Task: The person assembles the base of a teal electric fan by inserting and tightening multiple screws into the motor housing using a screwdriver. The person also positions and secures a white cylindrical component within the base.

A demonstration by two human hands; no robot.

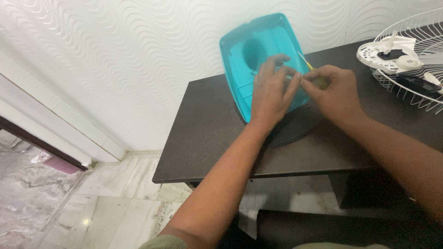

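Pinched a yellow-handled screwdriver (310, 69) between left hand (272, 90) and right hand (334, 92), over teal plastic housing (242, 55) on dark table (203, 138).

I see the plastic housing (258, 55) standing on the surface (207, 133), tilted back toward the wall (138, 55) behind it. My left hand (272, 90) lies on the housing's front, and my right hand (334, 92) is just to its right, fingertips meeting. A thin tool (305, 62) sticks up between them. The wire fan guard (410, 60) rests at the surface's far right, with fan parts (387, 57) in it. The floor (92, 212) lies below, to the left.
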